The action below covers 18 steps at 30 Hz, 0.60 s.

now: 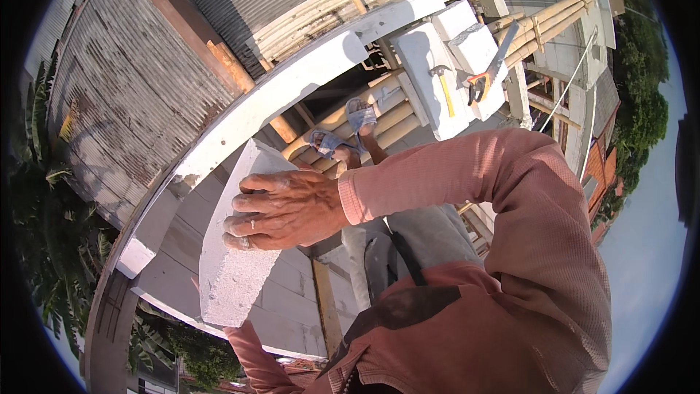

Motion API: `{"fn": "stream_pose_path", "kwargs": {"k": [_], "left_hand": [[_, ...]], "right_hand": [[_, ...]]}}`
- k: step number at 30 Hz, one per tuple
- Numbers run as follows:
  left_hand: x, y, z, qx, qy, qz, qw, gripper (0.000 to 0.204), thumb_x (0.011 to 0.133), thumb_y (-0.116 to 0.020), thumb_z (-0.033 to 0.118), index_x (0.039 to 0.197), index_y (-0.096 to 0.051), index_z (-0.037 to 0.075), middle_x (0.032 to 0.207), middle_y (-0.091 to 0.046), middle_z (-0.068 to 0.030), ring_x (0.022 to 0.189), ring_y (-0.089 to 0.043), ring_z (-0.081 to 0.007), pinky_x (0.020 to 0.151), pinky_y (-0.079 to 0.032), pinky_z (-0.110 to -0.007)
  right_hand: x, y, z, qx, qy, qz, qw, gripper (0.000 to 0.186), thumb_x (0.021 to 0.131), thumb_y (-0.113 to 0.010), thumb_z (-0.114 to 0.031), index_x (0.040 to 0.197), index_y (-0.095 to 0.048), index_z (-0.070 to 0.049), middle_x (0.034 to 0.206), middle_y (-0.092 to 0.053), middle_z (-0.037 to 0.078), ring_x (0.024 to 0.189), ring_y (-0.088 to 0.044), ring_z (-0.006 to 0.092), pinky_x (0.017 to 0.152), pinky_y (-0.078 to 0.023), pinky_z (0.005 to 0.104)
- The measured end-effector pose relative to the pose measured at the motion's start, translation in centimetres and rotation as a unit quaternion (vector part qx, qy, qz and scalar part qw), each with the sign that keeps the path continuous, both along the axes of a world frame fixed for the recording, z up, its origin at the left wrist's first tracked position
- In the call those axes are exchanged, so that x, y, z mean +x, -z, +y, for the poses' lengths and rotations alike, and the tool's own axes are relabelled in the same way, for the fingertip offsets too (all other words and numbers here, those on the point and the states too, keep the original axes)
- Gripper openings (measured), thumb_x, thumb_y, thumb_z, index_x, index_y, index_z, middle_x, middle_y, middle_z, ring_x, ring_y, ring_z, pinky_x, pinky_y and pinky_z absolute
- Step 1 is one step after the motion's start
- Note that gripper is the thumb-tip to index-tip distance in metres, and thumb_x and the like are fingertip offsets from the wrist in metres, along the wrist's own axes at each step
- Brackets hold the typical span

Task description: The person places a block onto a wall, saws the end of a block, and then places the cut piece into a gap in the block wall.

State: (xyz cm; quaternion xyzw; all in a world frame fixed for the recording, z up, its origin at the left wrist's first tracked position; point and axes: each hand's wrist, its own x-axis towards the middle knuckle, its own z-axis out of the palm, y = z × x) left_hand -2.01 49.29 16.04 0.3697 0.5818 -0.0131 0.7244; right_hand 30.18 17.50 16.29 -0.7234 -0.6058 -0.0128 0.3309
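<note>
Left of centre in the frame, a white block [237, 281] stands tilted, the right hand [288, 208] gripping it with fingers bent across its face. At lower left, the left sleeve [257, 361] reaches toward the block's lower end; the left hand is hidden, so its fingers' state cannot be told. At upper right, a hammer [445, 95] and a handsaw [502, 51] lie on white slabs [417, 49].
</note>
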Motion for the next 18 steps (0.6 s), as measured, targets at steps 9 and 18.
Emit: {"fn": "stream_pose_path", "kwargs": {"k": [9, 18], "left_hand": [[4.0, 5.9, -10.4, -0.277, 0.326, 0.131, 0.894, 0.077, 0.099, -0.055, 0.058, 0.149, -0.044, 0.002, 0.145, -0.055, -0.01, 0.127, -0.057, -0.0261, 0.108, -0.046, -0.041], [12.6, 7.4, -21.7, -0.324, 0.432, 0.186, 0.821, 0.066, 0.099, -0.063, 0.044, 0.148, -0.045, 0.004, 0.143, -0.056, -0.0107, 0.129, -0.055, -0.0242, 0.11, -0.045, -0.041]], "right_hand": [[-1.4, -2.5, -14.4, -0.097, -0.173, -0.014, 0.98, 0.057, 0.087, -0.065, -0.019, 0.141, -0.051, -0.009, 0.136, -0.053, 0.002, 0.126, -0.052, 0.0226, 0.115, -0.036, 0.041], [-7.3, 3.3, -30.3, -0.119, 0.139, 0.136, 0.974, 0.038, 0.086, -0.067, -0.014, 0.123, -0.064, -0.024, 0.132, -0.06, -0.003, 0.129, -0.052, 0.0235, 0.12, -0.032, 0.0511]]}}
